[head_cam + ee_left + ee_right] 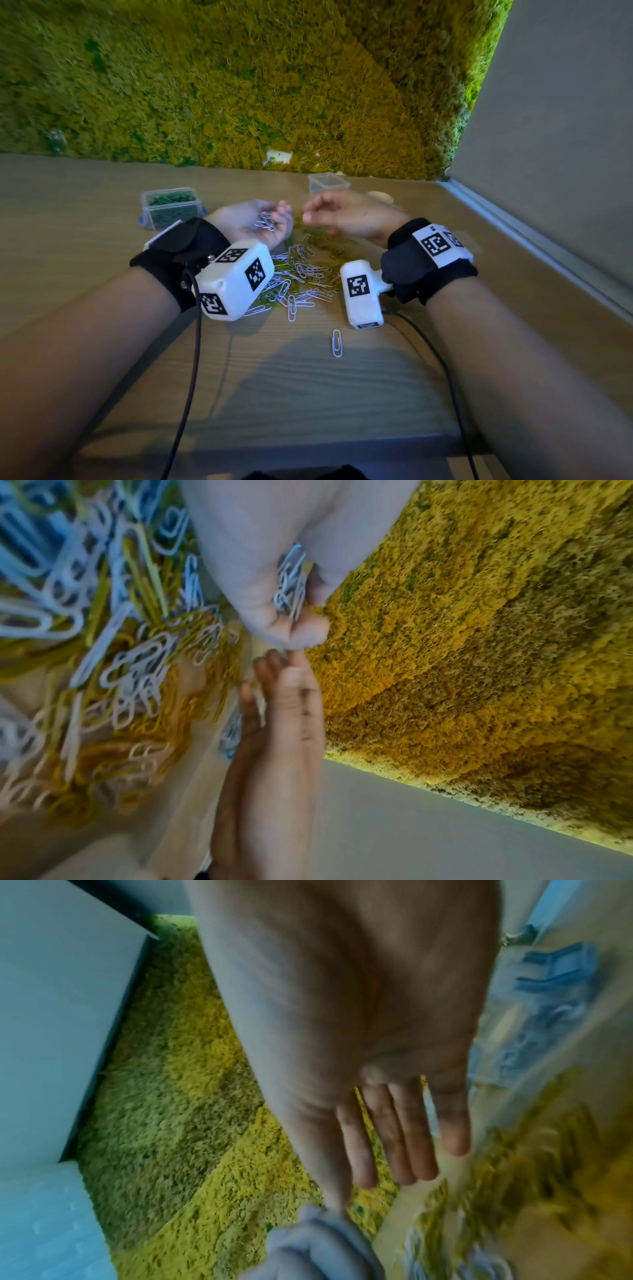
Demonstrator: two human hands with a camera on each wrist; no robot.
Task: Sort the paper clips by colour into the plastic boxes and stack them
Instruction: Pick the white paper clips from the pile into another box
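My left hand (270, 219) lies palm up and cupped, its fingers curled round a small bunch of white paper clips (265, 221); the left wrist view shows that bunch (291, 582) in the palm (260, 561). My right hand (322, 212) hovers just right of it, holding nothing I can see, fingers fairly straight (397, 1137) and thumb tip close to the left fingers (291, 656). A mixed pile of white and yellow clips (301, 274) lies on the table between my wrists. A clear box of green clips (170, 207) stands back left, and an empty clear box (327, 181) stands behind the hands.
One white clip (336, 342) lies alone near the table's front. A moss wall (239, 85) backs the wooden table (85, 240), and a grey wall (565, 137) closes the right side. Wrist camera cables (191, 377) trail toward me. Blurred blue plastic parts (555, 969) lie beside the right hand.
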